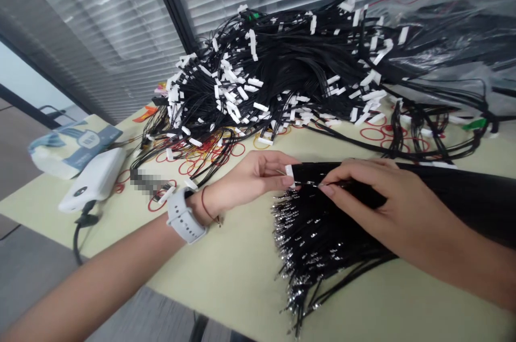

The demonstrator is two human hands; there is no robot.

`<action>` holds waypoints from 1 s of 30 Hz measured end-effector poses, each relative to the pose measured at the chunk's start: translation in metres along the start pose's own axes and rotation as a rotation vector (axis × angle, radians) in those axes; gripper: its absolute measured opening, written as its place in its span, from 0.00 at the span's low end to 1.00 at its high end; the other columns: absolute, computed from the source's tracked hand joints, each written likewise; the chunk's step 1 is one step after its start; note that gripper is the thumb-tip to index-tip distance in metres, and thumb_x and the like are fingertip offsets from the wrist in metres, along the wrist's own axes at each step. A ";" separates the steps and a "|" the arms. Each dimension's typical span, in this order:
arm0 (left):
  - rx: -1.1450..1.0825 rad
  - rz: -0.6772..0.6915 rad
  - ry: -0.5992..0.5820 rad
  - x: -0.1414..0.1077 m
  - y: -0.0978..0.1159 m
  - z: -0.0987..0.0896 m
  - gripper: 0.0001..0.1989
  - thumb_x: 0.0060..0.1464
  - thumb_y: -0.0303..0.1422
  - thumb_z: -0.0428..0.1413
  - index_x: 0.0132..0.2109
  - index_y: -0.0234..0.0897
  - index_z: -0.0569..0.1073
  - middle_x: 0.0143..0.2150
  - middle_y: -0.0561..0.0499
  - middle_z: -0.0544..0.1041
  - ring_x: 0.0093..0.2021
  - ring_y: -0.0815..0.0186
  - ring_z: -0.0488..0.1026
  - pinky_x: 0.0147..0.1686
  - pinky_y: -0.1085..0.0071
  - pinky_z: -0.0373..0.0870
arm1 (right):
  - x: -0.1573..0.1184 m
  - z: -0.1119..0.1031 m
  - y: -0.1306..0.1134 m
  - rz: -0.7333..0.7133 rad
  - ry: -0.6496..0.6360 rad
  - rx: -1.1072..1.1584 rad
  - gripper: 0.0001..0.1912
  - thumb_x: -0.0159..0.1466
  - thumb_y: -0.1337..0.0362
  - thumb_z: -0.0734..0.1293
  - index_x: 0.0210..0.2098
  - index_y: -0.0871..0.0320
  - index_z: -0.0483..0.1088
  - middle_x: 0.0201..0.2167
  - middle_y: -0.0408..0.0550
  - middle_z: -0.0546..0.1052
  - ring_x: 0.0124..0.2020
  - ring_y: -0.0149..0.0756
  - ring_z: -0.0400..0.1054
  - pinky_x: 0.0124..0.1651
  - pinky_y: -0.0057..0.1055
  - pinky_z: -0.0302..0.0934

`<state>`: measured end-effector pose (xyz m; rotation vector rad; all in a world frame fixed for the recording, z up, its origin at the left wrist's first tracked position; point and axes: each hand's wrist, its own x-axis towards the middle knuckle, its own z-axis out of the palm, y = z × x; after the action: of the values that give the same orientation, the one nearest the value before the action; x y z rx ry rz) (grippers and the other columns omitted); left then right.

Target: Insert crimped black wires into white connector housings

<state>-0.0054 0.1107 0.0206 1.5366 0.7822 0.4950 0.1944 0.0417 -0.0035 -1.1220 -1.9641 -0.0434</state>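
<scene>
A small white connector [289,171] sits right of the frame's centre, clamped between the thumb and fingers of the left hand [258,176]; just right of it, the right hand [397,213] has thumb and forefinger pinched together on a thin wire [311,183], its metal tip towards the connector; whether the two touch, I cannot tell; under the right hand, a thick bundle of black wires [310,245] with silvery ends fans towards the lower centre, over the pale tabletop [226,272]; in the upper middle lies a heap of black cables [298,70] with white connectors, red rubber bands [187,168] before it; at left, a white device [97,178] adjoins a soft pack [76,148].
</scene>
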 end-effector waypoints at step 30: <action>-0.118 -0.030 -0.086 -0.002 0.003 0.001 0.13 0.48 0.27 0.61 0.43 0.31 0.74 0.37 0.50 0.79 0.35 0.79 0.76 0.39 0.86 0.73 | -0.001 0.002 0.007 0.026 -0.032 0.035 0.06 0.58 0.67 0.64 0.28 0.56 0.72 0.24 0.35 0.74 0.24 0.19 0.65 0.29 0.23 0.54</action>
<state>-0.0051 0.1086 0.0235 1.4250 0.6964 0.4419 0.1983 0.0466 -0.0080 -1.1314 -1.9713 0.0224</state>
